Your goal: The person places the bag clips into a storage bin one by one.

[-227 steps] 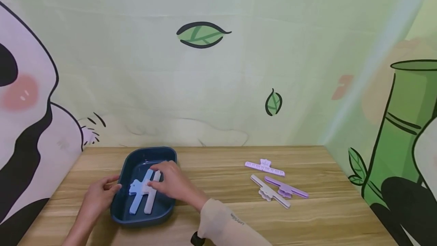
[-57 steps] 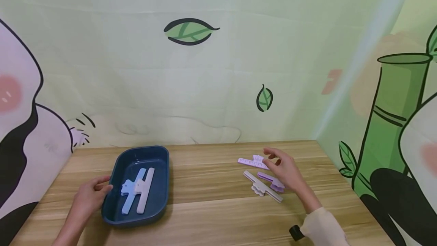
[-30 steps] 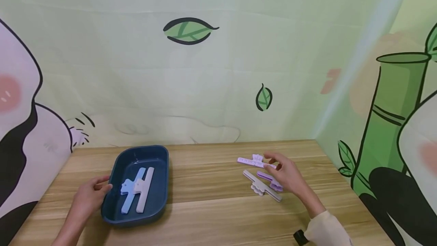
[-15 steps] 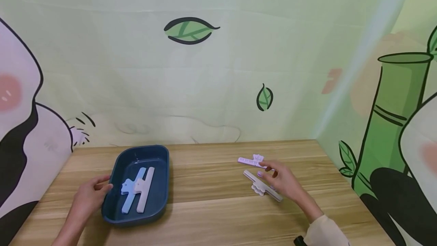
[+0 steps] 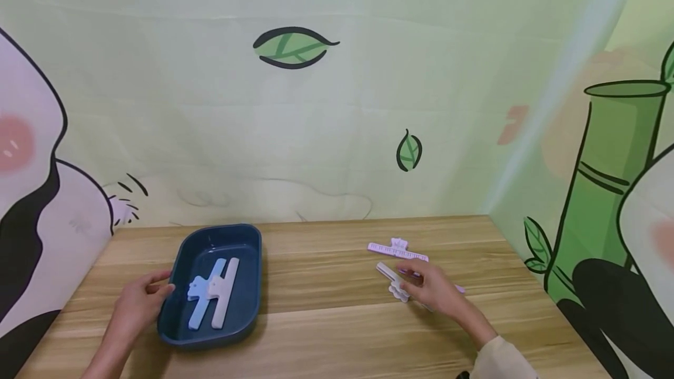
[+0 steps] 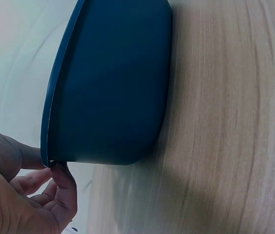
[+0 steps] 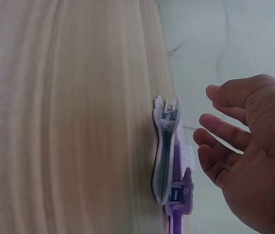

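My left hand [image 5: 138,303] is at the left side of a dark blue tray [image 5: 257,285]; in the left wrist view its thumb and finger pinch the tray's rim corner. Inside lie a light blue sealing clip [image 5: 199,313] and a whitish one [image 5: 225,297], partly overlapping. My right hand [image 5: 437,291] hovers over the clips on the right, fingers loosely bent and holding nothing. Beneath it, partly hidden, are a pale grey clip [image 5: 387,273] and a purple clip [image 7: 176,197]. Just behind them lies a lilac clip [image 5: 397,250] with ruler marks. The right wrist view shows the fingers apart from the clips.
Everything stands on a wood-grain table [image 5: 316,320]. A printed cloth backdrop [image 5: 337,133] with leaves, pandas and bamboo rises along the table's back and sides.
My right hand has gone from the tray to the clips on the right, then shifted slightly toward me, from the purple clip to over the pale grey one. My left hand stays at the tray.
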Tool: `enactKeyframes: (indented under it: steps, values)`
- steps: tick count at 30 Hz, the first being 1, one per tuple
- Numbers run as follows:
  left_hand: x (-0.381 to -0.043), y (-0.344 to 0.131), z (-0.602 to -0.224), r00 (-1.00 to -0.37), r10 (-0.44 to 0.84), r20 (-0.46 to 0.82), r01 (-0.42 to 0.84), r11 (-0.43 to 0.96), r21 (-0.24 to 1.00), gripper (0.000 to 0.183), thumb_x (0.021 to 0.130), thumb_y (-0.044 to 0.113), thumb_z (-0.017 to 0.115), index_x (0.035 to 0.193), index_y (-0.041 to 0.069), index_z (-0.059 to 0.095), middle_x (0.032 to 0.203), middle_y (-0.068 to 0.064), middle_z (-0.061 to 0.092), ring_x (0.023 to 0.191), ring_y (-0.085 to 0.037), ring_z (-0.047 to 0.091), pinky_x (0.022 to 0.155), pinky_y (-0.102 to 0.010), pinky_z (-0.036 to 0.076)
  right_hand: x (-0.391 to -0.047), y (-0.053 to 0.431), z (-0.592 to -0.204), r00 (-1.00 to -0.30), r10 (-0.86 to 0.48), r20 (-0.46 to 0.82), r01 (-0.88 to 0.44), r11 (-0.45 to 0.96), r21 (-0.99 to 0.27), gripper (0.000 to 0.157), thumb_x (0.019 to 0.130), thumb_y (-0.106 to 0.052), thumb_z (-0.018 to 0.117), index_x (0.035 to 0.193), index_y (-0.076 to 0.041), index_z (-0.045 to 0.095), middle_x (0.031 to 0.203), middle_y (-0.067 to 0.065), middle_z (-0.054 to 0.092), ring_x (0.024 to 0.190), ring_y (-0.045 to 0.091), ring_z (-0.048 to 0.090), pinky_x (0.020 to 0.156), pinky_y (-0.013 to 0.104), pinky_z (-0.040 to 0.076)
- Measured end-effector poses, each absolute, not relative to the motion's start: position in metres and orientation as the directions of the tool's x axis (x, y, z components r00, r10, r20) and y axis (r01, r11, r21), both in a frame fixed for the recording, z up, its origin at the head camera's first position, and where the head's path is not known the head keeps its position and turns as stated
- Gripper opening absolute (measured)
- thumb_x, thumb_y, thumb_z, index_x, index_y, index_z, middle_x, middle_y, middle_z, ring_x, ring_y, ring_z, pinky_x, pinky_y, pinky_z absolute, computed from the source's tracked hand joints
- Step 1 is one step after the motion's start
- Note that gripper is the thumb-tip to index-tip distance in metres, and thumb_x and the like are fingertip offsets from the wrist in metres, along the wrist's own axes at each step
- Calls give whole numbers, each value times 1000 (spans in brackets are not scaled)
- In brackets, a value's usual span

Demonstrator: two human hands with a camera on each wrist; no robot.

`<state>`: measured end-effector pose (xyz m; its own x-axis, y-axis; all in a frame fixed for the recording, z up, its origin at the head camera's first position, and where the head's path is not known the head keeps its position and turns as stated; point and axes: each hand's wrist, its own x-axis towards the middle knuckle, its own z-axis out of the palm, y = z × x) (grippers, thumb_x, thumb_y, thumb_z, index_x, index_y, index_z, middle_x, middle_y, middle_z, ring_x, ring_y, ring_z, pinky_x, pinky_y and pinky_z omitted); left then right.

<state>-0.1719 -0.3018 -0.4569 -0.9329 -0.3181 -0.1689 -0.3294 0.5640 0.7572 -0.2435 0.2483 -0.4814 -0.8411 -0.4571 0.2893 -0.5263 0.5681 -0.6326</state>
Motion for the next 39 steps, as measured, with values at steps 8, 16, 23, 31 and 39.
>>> enactKeyframes:
  steps: [8,16,23,31,39]
  values:
    - [-176,-302,-459,-909,-344,-236,-397,537,744,48,108,17,56,147,-8,46,134,-42,48,111,-49,54,85,-50,53,-243,249,-490,-792,-528,307,-593,543,-595,31,86,7,76,117,4,71,114,16,71,98,29,65,81,44,56]
    - [-175,-302,-460,-911,-339,-236,-395,546,739,48,108,18,55,147,-8,46,133,-42,48,111,-49,54,86,-51,53,-244,250,-490,-747,-582,322,-653,553,-517,31,83,8,77,113,1,74,116,15,72,113,39,64,94,51,53]
    - [-175,-302,-459,-921,-321,-221,-370,546,752,47,108,17,55,146,-9,46,132,-43,49,109,-49,56,83,-49,54,-243,250,-487,-730,-641,236,-666,592,-454,33,85,9,75,115,-3,76,120,10,72,124,43,59,104,59,44]
    - [-177,-303,-460,-916,-334,-224,-379,530,758,48,108,16,55,147,-9,45,133,-42,49,109,-48,57,82,-46,56,-241,249,-483,-712,-675,194,-685,608,-402,41,85,11,72,123,-2,73,127,13,69,128,45,56,105,59,44]
    - [-175,-302,-458,-918,-332,-218,-374,536,757,47,108,16,56,146,-10,46,133,-43,49,110,-49,57,82,-46,56,-242,248,-483,-698,-694,180,-703,615,-357,50,79,20,68,123,-2,72,125,12,71,129,46,56,105,60,43]
